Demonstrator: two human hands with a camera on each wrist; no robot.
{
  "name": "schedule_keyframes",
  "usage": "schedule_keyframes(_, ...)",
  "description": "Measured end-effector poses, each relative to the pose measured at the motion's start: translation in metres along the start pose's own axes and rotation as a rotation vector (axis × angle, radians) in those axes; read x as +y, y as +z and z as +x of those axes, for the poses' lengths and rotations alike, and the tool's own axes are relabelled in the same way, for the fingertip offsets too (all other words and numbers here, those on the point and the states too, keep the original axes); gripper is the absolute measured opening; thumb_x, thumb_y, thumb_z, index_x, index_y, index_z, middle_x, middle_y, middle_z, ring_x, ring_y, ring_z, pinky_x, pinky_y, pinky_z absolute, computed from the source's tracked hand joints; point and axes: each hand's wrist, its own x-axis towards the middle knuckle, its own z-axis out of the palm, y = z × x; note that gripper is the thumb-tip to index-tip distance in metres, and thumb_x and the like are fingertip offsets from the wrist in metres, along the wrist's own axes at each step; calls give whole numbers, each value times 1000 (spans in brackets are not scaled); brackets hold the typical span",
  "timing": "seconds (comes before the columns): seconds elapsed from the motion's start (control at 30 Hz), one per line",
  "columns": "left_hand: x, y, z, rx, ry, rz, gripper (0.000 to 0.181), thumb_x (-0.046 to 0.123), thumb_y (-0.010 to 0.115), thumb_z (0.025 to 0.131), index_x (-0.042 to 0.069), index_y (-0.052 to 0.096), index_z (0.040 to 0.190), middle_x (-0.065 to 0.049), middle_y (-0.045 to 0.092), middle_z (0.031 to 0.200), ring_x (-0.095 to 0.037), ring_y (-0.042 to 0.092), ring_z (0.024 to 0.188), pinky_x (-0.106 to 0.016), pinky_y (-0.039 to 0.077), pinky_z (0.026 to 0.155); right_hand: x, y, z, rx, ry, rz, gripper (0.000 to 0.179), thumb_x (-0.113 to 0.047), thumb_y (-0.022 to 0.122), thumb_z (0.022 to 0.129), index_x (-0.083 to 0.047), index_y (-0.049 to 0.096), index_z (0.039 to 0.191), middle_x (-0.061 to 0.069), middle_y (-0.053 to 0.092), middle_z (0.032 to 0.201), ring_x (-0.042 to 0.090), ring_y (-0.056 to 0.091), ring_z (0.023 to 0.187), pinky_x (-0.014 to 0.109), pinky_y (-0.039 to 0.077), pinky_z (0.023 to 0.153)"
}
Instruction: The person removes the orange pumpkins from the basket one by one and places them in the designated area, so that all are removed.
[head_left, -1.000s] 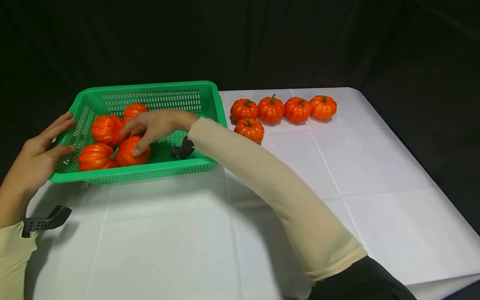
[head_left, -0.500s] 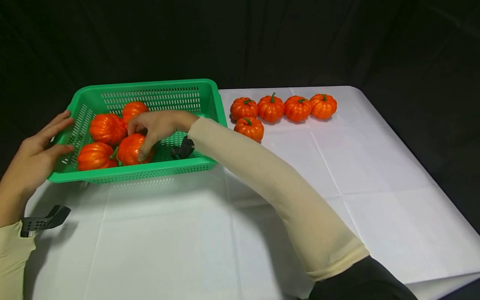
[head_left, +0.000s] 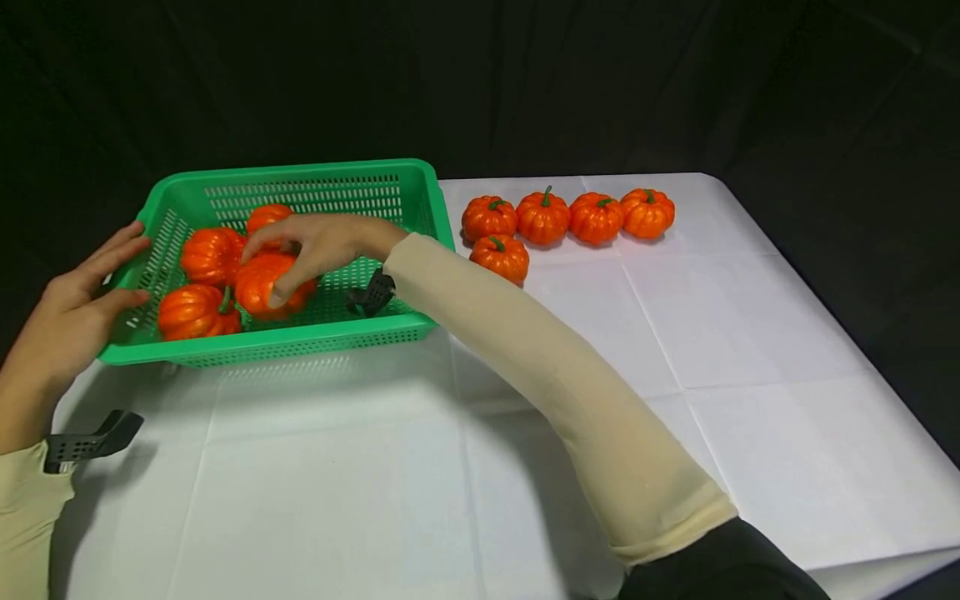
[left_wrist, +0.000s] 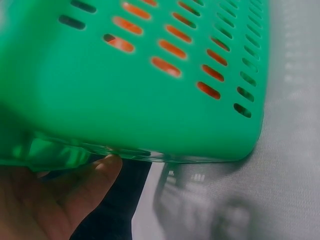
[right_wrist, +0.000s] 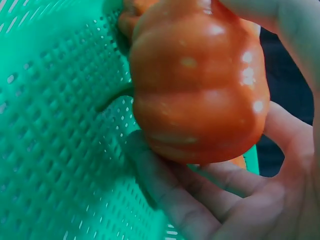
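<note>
In the head view my right hand [head_left: 322,246] reaches into the green basket [head_left: 375,329] and grips an orange pumpkin [head_left: 262,287] near the front wall. The right wrist view shows this ribbed pumpkin [right_wrist: 200,90] between thumb and fingers, its green stem pointing towards the perforated basket floor. Three other pumpkins sit in the basket: one front left [head_left: 191,315], one behind it [head_left: 210,257] and one at the back [head_left: 266,218], partly covered by my hand. My left hand [head_left: 75,317] rests its extended fingers and thumb on the basket's left end.
A row of pumpkins [head_left: 543,218] stands right of the basket along the table's back edge, with another pumpkin [head_left: 501,258] in front of its left end. White cloth [head_left: 337,483] covers the table; a black curtain [head_left: 480,83] hangs behind.
My right hand shifted slightly right, then rose a little with the pumpkin, which has turned in its grip. The left hand and the basket stay nearly in place.
</note>
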Motion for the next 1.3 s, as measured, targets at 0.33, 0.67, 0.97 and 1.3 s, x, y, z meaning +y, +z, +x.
schedule_keyframes(0.33, -1, -1, 0, -2, 11, 9, 53, 10, 41, 97, 15, 28, 148, 21, 14, 150, -9, 7, 138, -41, 17, 109, -2, -1, -8, 60, 13, 41, 67, -35, 82, 68, -17, 45, 121, 6, 62, 102, 18, 54, 93, 27, 48, 77)
schedule_keyframes(0.67, 0, 0, 0, 2, 12, 3, 53, 9, 41, 97, 14, 28, 148, 20, 14, 151, -8, 6, 138, -45, 8, 110, 2, -1, -10, 84, -25, 85, 66, -21, 80, 69, -8, 37, 117, 5, 48, 117, 17, 49, 101, 22, 45, 81)
schedule_keyframes(0.97, 2, 0, -2, -2, 8, 7, 52, 10, 40, 97, 15, 27, 148, 21, 13, 150, -10, 7, 138, -42, 15, 109, 2, 0, -14, 58, -10, -11, 65, -12, 74, 68, -12, 43, 125, 1, 46, 118, 14, 47, 101, 23, 45, 80)
schedule_keyframes(1.3, -1, 0, -1, -2, 12, 2, 53, 10, 41, 97, 14, 27, 148, 21, 14, 150, -10, 8, 138, -44, 16, 109, 4, 3, -14, 77, -49, 109, 75, 13, 73, 59, -8, 32, 117, 6, 37, 120, 17, 44, 101, 30, 50, 72)
